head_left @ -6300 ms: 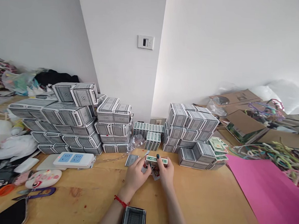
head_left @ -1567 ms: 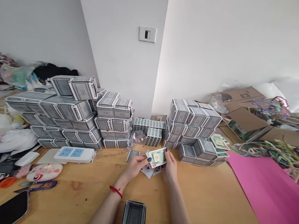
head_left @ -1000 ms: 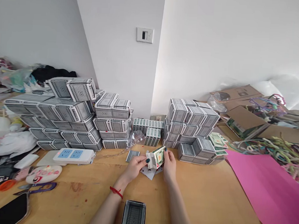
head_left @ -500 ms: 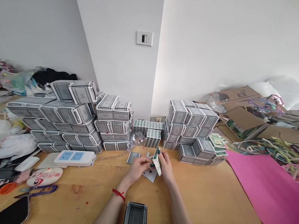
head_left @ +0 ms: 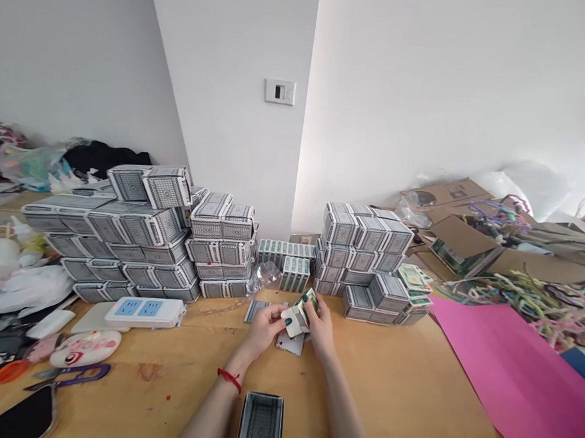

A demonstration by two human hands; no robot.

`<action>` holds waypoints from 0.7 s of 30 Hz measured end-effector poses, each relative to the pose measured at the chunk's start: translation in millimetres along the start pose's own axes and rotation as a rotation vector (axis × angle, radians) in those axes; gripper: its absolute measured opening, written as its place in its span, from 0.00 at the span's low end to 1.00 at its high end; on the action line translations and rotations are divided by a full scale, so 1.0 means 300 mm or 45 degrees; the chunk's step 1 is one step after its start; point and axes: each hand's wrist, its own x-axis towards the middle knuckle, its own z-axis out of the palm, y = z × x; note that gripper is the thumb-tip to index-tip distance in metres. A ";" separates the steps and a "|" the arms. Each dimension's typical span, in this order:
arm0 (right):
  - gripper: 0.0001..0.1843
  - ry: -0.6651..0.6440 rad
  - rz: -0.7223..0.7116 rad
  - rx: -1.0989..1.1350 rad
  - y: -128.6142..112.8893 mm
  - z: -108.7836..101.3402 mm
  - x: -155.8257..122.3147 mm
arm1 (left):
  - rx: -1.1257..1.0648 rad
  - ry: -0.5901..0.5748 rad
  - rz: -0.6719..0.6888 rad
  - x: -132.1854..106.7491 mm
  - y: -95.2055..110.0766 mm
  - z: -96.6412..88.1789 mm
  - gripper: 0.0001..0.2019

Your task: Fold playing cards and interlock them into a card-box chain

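Observation:
Both of my hands meet over the middle of the wooden table (head_left: 400, 400). A small green-and-white card box (head_left: 302, 309) is gripped between them, tilted on end with its white flap end toward me. My left hand (head_left: 263, 326) pinches the flap end. My right hand (head_left: 321, 322) wraps the far side of the box, its dark-painted fingertips on top. Loose playing cards (head_left: 290, 343) lie flat on the table just under my hands, and one patterned card (head_left: 255, 310) lies to their left.
Stacks of grey patterned boxes (head_left: 136, 235) stand at the left, more grey stacks (head_left: 365, 251) at the right, with green card packs (head_left: 289, 262) between. An open grey box (head_left: 260, 425) is near me. A power strip (head_left: 144, 311), phone (head_left: 21, 417), pink paper (head_left: 506, 381) and cardboard boxes (head_left: 476, 238) surround.
The card box has been turned in my hands, from edge-on and upright to tilted with its white flap end facing me. My hands stayed in the same spot.

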 end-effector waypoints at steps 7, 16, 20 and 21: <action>0.32 -0.246 0.146 0.244 -0.048 0.010 -0.041 | -0.216 0.137 -0.008 0.006 -0.035 -0.022 0.17; 0.29 -0.361 0.005 0.165 -0.076 0.034 -0.125 | -0.281 0.031 0.035 -0.044 -0.019 -0.007 0.14; 0.29 -0.385 0.074 0.262 -0.065 0.021 -0.111 | -0.308 0.042 0.085 -0.050 -0.016 0.002 0.13; 0.29 -0.389 0.097 0.290 -0.063 0.020 -0.107 | -0.319 0.056 0.102 -0.052 -0.015 0.001 0.15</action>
